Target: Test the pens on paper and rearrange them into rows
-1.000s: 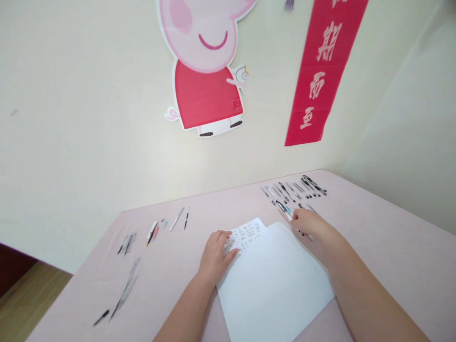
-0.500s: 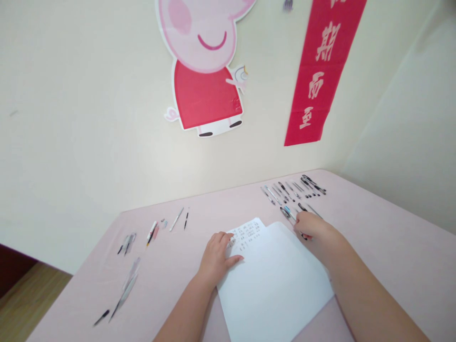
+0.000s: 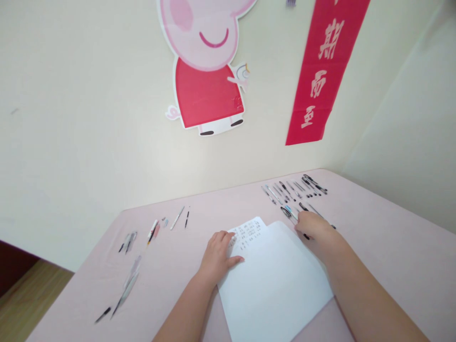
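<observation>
My left hand [image 3: 218, 254] lies flat with fingers spread on the left edge of a white sheet of paper [image 3: 274, 285], over a smaller sheet with printed text [image 3: 248, 231]. My right hand [image 3: 315, 228] rests to the right of the paper's far corner, fingers curled down over pens [image 3: 290, 212] lying on the pink table [image 3: 392, 247]. Its fingertips are hidden, so I cannot see whether they grip a pen.
A row of several pens [image 3: 295, 187] lies at the far right of the table near the wall. More pens and pen parts [image 3: 153, 230] are scattered at the far left, with others [image 3: 124, 292] near the left edge. A wall with a cartoon pig sticker [image 3: 208, 71] and a red banner [image 3: 320, 71] stands behind.
My right hand has shifted slightly right and toward me over the pens. My left hand's thumb has spread a little on the paper.
</observation>
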Demonstrator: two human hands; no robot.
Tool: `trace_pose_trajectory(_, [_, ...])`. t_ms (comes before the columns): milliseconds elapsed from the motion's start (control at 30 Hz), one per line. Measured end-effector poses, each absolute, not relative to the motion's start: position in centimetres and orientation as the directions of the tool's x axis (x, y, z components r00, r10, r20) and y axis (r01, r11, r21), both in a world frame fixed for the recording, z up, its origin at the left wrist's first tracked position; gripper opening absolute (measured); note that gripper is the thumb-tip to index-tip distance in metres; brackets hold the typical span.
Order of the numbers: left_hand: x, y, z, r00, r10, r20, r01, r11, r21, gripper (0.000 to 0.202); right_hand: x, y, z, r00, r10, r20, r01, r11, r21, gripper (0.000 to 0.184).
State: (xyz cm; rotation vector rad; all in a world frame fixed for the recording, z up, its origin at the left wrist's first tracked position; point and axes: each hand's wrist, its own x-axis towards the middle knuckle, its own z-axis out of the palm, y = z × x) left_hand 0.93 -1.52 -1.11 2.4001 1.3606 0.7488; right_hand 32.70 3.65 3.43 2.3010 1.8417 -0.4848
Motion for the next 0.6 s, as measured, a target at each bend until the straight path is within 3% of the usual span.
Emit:
trace_pose_trajectory(200, [0.9,-1.4,-1.2,0.434,0.850,0.299,0.715,-0.526,0.459,0.057,32.8,3.7,3.2,0.204,0.930,-0.307,0.975,-0.222,-0.024,0.020])
trace_pose_trajectory(400, [0.6,-1.2,-0.9,0.464,0.841,0.277,0.706,-0.540,0.458,0.054,31.8,3.3,4.3,0.200,0.960,-0.196,0.973,-0.219,-0.079,0.018])
trace_pose_trajectory(600, [0.4,-1.1,-0.9,0.475,0.831,0.289,0.699,-0.556,0.450,0.054,27.4,2.2,4.7,0.055,0.993,-0.102,0.988,-0.069,-0.139,0.016])
